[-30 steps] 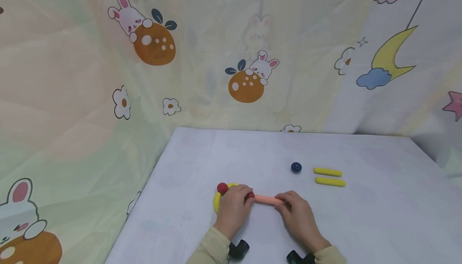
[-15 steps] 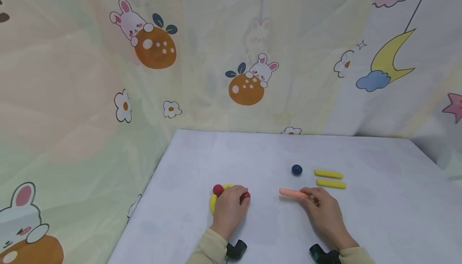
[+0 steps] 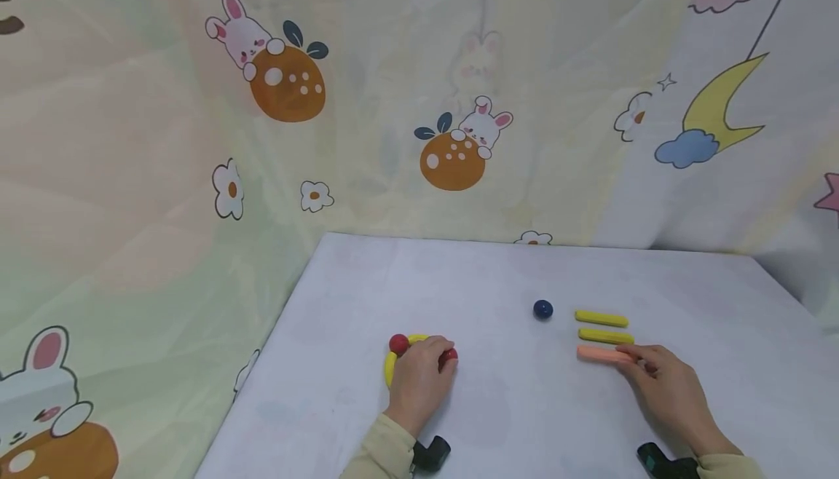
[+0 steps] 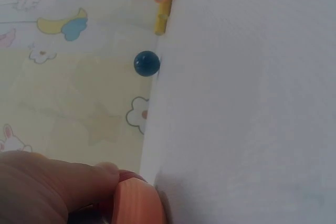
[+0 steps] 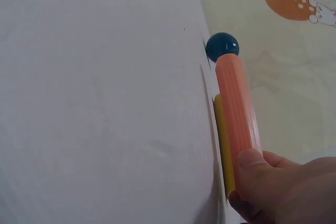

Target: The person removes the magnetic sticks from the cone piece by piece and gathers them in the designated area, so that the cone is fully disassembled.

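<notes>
My right hand (image 3: 671, 392) pinches one end of a salmon-pink ribbed rod (image 3: 599, 354), which points left just in front of two yellow rods (image 3: 601, 318). In the right wrist view the pink rod (image 5: 236, 103) overlaps a yellow rod (image 5: 224, 145) and the blue ball (image 5: 223, 46). On the left, my left hand (image 3: 422, 377) pinches a red ball (image 3: 448, 354) at the corner of a joined piece. Another red ball (image 3: 398, 343) and curved yellow rods (image 3: 390, 370) show beside that hand, which hides the rest. The left wrist view shows another pink rod (image 4: 137, 203) at its fingertips.
A dark blue ball (image 3: 542, 310) lies left of the yellow rods on the white table (image 3: 498, 421). A printed cloth (image 3: 367, 100) hangs behind and at the left. Black wrist devices (image 3: 431, 454) sit at both wrists.
My right hand has carried the pink rod away from the red ball by my left hand, rightward to the yellow rods. My left hand has stayed almost in place.
</notes>
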`<action>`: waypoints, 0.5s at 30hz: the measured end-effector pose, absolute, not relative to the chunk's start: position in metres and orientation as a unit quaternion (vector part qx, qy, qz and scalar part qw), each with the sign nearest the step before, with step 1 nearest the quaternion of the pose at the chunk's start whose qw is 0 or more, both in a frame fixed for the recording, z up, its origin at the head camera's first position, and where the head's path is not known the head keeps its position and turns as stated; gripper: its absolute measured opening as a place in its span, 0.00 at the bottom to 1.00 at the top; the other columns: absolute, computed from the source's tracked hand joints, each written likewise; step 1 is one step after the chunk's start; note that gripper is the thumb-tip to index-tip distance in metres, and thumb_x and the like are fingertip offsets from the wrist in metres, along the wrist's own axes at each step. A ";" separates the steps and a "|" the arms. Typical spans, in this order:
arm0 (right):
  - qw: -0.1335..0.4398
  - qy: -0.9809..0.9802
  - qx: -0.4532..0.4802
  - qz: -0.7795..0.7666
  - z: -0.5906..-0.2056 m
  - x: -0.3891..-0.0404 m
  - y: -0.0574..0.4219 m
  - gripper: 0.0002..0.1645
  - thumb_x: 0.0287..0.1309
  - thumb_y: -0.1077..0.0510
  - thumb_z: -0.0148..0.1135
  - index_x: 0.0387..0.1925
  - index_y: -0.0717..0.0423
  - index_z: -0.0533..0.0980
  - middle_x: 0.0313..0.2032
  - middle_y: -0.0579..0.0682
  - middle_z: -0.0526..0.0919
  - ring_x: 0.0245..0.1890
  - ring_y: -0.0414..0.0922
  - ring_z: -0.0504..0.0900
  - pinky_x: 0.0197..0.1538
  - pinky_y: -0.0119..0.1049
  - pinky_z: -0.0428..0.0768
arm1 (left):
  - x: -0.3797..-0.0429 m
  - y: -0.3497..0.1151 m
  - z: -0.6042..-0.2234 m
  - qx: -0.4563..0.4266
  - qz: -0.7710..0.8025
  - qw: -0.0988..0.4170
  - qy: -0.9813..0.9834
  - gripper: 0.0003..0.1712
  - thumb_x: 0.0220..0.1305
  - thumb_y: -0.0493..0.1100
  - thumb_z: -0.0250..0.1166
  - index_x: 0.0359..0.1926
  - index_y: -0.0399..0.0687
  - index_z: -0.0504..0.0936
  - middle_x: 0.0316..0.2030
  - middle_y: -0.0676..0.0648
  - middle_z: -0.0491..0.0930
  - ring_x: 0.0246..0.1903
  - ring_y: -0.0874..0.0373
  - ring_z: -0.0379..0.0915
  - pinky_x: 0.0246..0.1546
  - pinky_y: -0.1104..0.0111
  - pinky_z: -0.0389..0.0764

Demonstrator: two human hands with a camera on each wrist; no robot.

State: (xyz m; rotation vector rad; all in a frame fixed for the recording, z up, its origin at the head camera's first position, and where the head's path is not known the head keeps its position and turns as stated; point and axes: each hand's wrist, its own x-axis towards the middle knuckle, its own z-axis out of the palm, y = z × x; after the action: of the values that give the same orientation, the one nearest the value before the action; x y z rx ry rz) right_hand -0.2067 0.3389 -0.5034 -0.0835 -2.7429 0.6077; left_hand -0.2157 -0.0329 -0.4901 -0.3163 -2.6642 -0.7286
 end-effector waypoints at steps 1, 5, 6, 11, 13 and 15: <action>0.166 -0.962 -0.031 0.213 -0.504 -0.207 0.341 0.18 0.54 0.60 0.70 0.47 0.61 0.82 0.37 0.57 0.81 0.30 0.48 0.74 0.29 0.38 0.71 | -0.216 -0.033 -0.490 -0.110 -0.258 0.179 -0.943 0.11 0.58 0.46 0.72 0.43 0.54 0.87 0.40 0.57 0.85 0.43 0.60 0.80 0.47 0.66 0.80; 0.178 -0.961 -0.030 0.211 -0.506 -0.206 0.346 0.17 0.52 0.62 0.71 0.46 0.61 0.82 0.35 0.57 0.81 0.30 0.48 0.75 0.28 0.37 0.71 | -0.215 -0.033 -0.490 -0.105 -0.262 0.176 -0.943 0.12 0.57 0.46 0.72 0.43 0.54 0.87 0.40 0.57 0.85 0.43 0.60 0.80 0.46 0.66 0.81; 0.181 -0.960 -0.030 0.211 -0.507 -0.206 0.346 0.17 0.52 0.62 0.71 0.45 0.61 0.82 0.35 0.56 0.81 0.30 0.48 0.75 0.28 0.36 0.70 | -0.215 -0.033 -0.490 -0.105 -0.263 0.177 -0.943 0.12 0.57 0.45 0.72 0.43 0.54 0.87 0.40 0.57 0.85 0.43 0.60 0.81 0.46 0.66 0.81; 0.196 -0.958 -0.032 0.207 -0.511 -0.208 0.345 0.17 0.51 0.63 0.72 0.45 0.61 0.83 0.33 0.55 0.79 0.28 0.45 0.70 0.26 0.32 0.66 | -0.216 -0.033 -0.492 -0.117 -0.264 0.188 -0.939 0.12 0.56 0.44 0.73 0.43 0.54 0.87 0.40 0.56 0.85 0.43 0.60 0.81 0.46 0.65 0.81; 0.201 -0.957 -0.035 0.207 -0.512 -0.209 0.344 0.17 0.51 0.63 0.72 0.45 0.61 0.83 0.34 0.56 0.78 0.27 0.45 0.69 0.26 0.31 0.64 | -0.216 -0.033 -0.492 -0.123 -0.266 0.187 -0.938 0.12 0.56 0.44 0.73 0.43 0.54 0.87 0.41 0.56 0.85 0.43 0.59 0.81 0.46 0.65 0.81; 0.202 -0.956 -0.041 0.209 -0.513 -0.209 0.344 0.18 0.51 0.64 0.71 0.46 0.62 0.82 0.34 0.57 0.78 0.27 0.46 0.69 0.25 0.31 0.63 | -0.215 -0.033 -0.493 -0.129 -0.270 0.184 -0.936 0.12 0.56 0.45 0.73 0.43 0.54 0.87 0.41 0.56 0.85 0.43 0.60 0.81 0.47 0.65 0.81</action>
State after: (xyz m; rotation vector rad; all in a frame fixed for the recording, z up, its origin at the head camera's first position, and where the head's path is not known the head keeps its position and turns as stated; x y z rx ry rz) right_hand -0.2090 0.3444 -0.5125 -0.1139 -2.6685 0.5847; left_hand -0.2153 -0.0331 -0.4925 -0.3645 -2.6407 -0.7602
